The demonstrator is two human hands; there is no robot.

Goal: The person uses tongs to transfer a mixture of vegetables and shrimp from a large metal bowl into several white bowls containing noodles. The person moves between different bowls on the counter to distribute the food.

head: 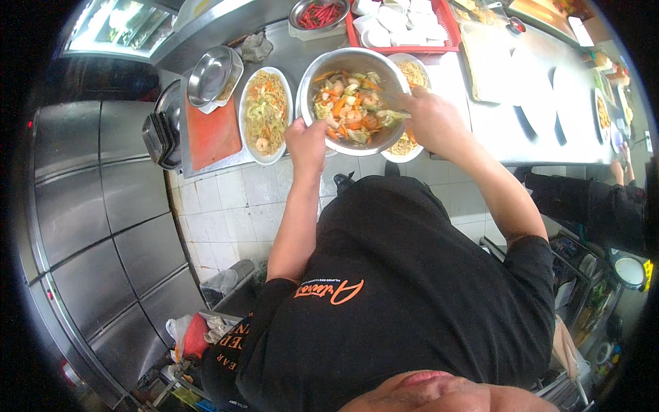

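My left hand (307, 147) grips the near left rim of a steel mixing bowl (310, 77), the thumb over its edge. Inside lies a mix of shrimp, carrot strips and cabbage (350, 105). My right hand (432, 121) is closed around a metal utensil (395, 98) that reaches into the bowl; its exact kind is blurred. Beneath the bowl's right side, an oval plate of noodles (412, 72) is partly hidden. To the left, another white oval plate (289, 110) bears noodles with vegetables and a shrimp.
An orange cutting board (211, 136) and steel bowls (211, 74) sit at the left. Behind are a bowl of red chilies (319, 15) and a red basket (453, 26) of white dishes. White oval plates (535, 98) line the right counter; a co-worker's hands (620, 167) are at far right.
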